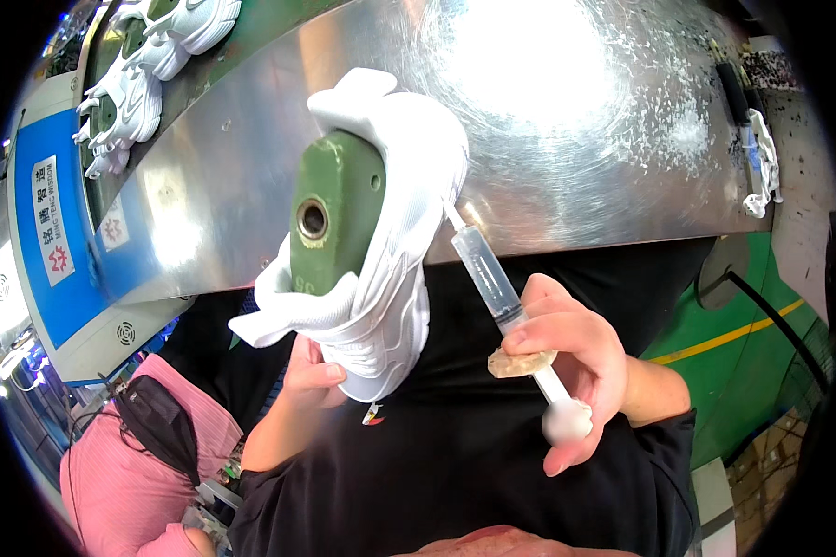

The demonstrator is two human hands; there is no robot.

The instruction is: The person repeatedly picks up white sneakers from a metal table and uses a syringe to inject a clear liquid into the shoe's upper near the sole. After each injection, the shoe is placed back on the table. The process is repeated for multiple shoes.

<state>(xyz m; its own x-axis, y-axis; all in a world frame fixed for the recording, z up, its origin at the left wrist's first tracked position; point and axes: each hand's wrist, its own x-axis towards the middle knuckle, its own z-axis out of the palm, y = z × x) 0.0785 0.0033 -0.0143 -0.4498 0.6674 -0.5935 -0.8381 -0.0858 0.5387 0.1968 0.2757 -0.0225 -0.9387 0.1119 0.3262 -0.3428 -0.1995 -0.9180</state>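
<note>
A clear syringe (489,277) slants toward a white shoe (399,241).

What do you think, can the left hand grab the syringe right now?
Probably not: the left hand is busy holding the white shoe near its toe, and the right hand grips the syringe.

A scratched, silvery metal tabletop (567,200) spans the upper frame, a white glare (529,56) blazing at top centre. A flat green surface (274,20) lies upper left, a blue panel with pale edging (56,311) far left. At right, the glossy green floor (683,327) carries a straight yellow line (729,331).
</note>
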